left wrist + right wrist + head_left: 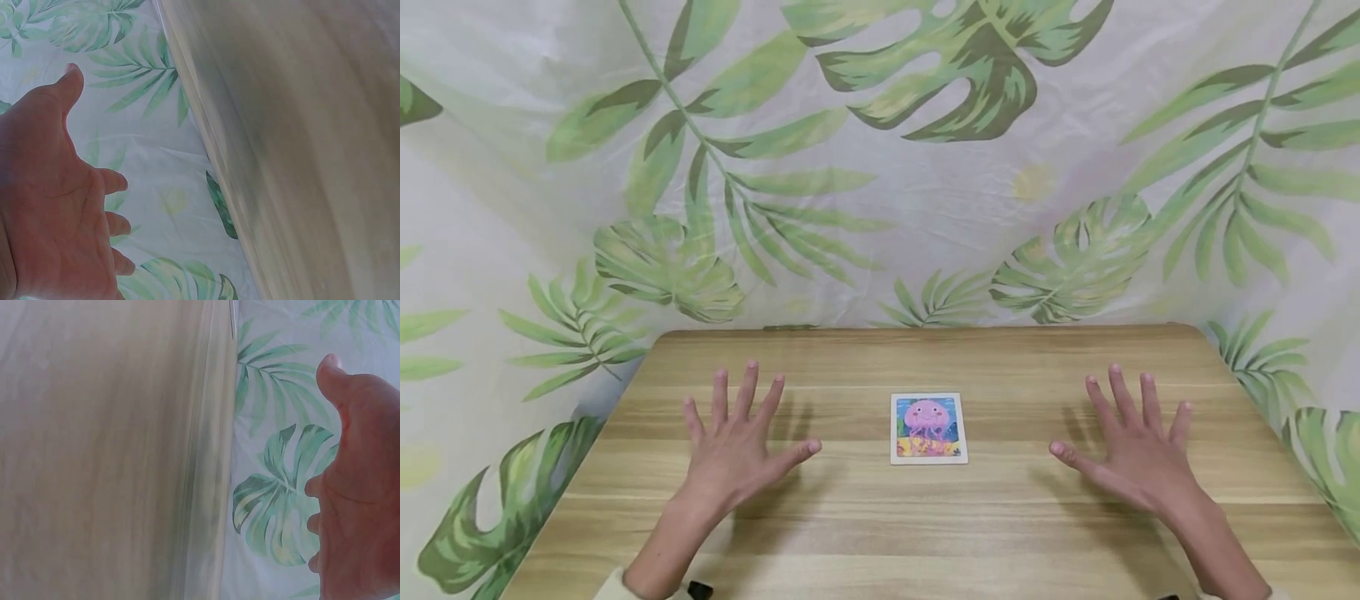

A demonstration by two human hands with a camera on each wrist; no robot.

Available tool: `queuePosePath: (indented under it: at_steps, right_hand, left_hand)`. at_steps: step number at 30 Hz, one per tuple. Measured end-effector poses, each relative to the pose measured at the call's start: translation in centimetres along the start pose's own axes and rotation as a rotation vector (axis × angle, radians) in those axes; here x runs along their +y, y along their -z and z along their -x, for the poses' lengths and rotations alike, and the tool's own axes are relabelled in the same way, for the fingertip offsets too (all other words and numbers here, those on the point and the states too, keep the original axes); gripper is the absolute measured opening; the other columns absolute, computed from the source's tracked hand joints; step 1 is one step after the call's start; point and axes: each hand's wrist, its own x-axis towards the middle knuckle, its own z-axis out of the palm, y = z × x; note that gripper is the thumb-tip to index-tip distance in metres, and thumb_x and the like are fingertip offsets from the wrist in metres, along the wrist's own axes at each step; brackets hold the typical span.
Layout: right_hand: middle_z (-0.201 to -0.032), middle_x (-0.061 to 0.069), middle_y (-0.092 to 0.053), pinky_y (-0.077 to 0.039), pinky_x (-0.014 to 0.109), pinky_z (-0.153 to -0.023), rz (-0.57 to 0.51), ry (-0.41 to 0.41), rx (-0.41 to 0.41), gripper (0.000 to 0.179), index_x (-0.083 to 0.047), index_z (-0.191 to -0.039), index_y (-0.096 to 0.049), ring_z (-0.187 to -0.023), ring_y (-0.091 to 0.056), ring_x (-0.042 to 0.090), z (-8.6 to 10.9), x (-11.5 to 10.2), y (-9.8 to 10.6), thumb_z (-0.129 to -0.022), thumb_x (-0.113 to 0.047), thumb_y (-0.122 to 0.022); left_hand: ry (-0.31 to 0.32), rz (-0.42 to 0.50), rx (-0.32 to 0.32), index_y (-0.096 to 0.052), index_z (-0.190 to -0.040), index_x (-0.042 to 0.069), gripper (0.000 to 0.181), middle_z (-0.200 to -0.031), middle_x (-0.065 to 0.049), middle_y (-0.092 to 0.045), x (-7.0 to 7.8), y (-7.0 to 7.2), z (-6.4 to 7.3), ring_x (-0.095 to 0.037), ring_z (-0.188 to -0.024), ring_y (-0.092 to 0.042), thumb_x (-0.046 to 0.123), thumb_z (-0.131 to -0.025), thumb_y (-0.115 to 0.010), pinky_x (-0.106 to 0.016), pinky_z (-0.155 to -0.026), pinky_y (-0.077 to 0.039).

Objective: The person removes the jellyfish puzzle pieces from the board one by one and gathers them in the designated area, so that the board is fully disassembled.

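Note:
Between the two hands, a small white-bordered picture card (928, 428) with a pink jellyfish lies flat on the wooden table (925, 533). To its left the left hand (733, 454) is spread with its fingers straight, holding nothing. On the card's other side the right hand (1138, 458) is spread the same way, also without anything in it. Both hands cast shadows on the tabletop and stand apart from the card. The left wrist view shows the palm of the left hand (56, 187), the right wrist view that of the right hand (365, 487).
Behind the table hangs a pale cloth (925, 225) printed with green leaves, which also shows at both sides. The table's far edge (925, 328) runs close to it, with rounded corners.

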Motion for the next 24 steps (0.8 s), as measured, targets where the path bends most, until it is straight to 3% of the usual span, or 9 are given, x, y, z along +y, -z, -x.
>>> queuePosePath:
  at_steps: [13,24]
  right_hand:
    - [-0.181,0.020,0.004,0.013,0.089,-0.115,0.000,0.034,0.004,0.113,-0.009,-0.173,-0.017,-0.163,0.014,0.054,-0.4,-1.8,-0.3,-0.094,-0.078,-0.060]
    - [-0.181,0.019,-0.001,0.015,0.086,-0.118,-0.036,0.084,-0.001,0.115,-0.011,-0.173,-0.018,-0.165,0.009,0.051,-1.3,-3.2,-0.7,-0.092,-0.079,-0.063]
  left_hand:
    - [-0.032,-0.008,0.008,-0.026,-0.172,0.024,0.112,-0.182,-0.014,0.000,1.2,-0.5,0.1,-0.050,-0.165,0.011,0.092,-0.087,-0.053,-0.084,-0.121,0.013]
    - [-0.111,-0.013,0.010,-0.031,-0.171,0.022,0.111,-0.182,-0.013,-0.008,3.5,-1.0,-0.9,-0.046,-0.167,0.006,0.089,-0.086,-0.058,-0.080,-0.126,0.005]
